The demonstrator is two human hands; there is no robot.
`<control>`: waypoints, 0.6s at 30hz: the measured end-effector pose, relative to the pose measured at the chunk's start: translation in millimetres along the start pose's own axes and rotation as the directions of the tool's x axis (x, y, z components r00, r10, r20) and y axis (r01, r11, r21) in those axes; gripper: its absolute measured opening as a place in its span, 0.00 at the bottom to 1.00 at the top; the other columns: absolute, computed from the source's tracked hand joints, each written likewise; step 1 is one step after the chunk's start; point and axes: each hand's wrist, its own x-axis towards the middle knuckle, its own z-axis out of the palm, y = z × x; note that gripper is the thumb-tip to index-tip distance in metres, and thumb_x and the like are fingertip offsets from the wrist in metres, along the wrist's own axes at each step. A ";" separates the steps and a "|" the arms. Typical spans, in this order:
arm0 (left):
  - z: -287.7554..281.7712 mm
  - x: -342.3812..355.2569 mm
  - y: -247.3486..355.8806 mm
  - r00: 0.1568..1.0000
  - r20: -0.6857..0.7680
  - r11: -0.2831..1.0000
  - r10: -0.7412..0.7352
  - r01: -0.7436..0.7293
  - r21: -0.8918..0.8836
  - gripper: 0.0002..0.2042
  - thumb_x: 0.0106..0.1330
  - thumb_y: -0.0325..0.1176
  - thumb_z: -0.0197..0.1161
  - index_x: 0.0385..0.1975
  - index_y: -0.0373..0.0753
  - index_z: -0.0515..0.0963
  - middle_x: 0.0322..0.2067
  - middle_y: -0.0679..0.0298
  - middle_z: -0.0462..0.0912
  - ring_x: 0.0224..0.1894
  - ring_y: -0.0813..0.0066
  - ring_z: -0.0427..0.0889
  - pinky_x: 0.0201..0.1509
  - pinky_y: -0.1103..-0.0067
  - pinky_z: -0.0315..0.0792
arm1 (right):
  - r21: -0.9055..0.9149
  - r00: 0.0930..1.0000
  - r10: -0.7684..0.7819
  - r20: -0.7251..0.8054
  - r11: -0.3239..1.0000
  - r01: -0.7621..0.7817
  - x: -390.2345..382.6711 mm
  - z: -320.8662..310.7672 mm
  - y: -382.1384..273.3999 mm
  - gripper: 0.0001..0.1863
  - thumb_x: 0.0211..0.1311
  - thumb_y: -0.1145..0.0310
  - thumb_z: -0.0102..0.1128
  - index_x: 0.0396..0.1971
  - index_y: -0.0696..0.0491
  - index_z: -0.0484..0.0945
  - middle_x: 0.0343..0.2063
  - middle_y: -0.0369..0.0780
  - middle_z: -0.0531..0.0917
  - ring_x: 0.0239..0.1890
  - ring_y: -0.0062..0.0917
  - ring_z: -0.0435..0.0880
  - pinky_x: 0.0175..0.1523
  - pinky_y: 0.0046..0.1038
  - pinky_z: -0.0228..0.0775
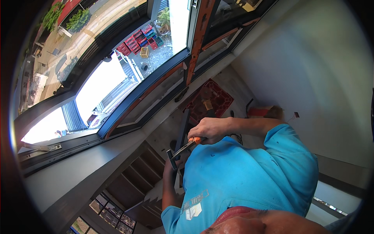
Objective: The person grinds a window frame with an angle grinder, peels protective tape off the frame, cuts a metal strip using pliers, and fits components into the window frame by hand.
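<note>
My right hand [212, 128] is closed round the orange grip of a hand tool [184, 149] in front of my chest. A slim metal shaft runs from the grip down to the left. Its far end meets a short black bar [171, 159], and I cannot tell whether the bar is part of the tool. Lower and to the left, my left hand [171, 167] is in shadow, with its fingers bent at the black bar's lower end; its grip is partly hidden. A long dark bar [182, 130] stands just beyond the hands.
A dark-framed window [156, 86] with orange-brown strips spans the upper left. Outside are stacked crates [140, 41]. A red patterned mat [220, 97] lies on the floor beyond my hands, with a red box [259, 112] to its right. Brown steps or shelves [134, 175] are below left.
</note>
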 end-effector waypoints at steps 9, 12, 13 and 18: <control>-0.9 7.4 -1.7 0.997 0.027 0.988 0.077 -0.080 0.129 0.28 0.44 0.38 0.75 0.47 0.31 0.81 0.43 0.51 0.86 0.47 0.61 0.86 0.54 0.70 0.77 | 0.011 0.999 -0.047 -0.003 0.999 0.047 3.7 -5.1 0.1 0.17 0.57 0.69 0.69 0.46 0.56 0.79 0.40 0.42 0.85 0.39 0.39 0.86 0.43 0.36 0.79; -4.2 -1.6 14.7 0.994 0.041 0.982 0.101 -0.106 0.155 0.27 0.45 0.39 0.75 0.45 0.31 0.82 0.41 0.51 0.87 0.45 0.61 0.87 0.51 0.69 0.78 | -0.017 0.995 -0.086 -0.047 0.996 0.085 7.3 -7.8 1.1 0.18 0.57 0.69 0.70 0.46 0.56 0.78 0.39 0.43 0.85 0.38 0.40 0.87 0.42 0.35 0.80; -5.5 -8.4 21.4 0.996 0.035 0.988 0.084 -0.088 0.129 0.25 0.46 0.37 0.74 0.44 0.31 0.82 0.38 0.52 0.87 0.42 0.61 0.87 0.49 0.69 0.78 | -0.008 0.996 -0.081 -0.034 0.997 0.081 8.5 -9.0 1.1 0.18 0.57 0.69 0.70 0.46 0.56 0.78 0.39 0.43 0.85 0.38 0.40 0.87 0.42 0.35 0.80; -6.1 -33.2 49.8 0.997 0.021 0.996 0.079 -0.080 0.028 0.18 0.50 0.34 0.71 0.39 0.30 0.82 0.32 0.57 0.85 0.35 0.66 0.85 0.41 0.70 0.77 | 0.097 0.996 -0.057 -0.062 0.993 0.063 13.5 -18.1 0.6 0.18 0.57 0.69 0.71 0.45 0.58 0.77 0.33 0.45 0.85 0.35 0.41 0.87 0.40 0.35 0.79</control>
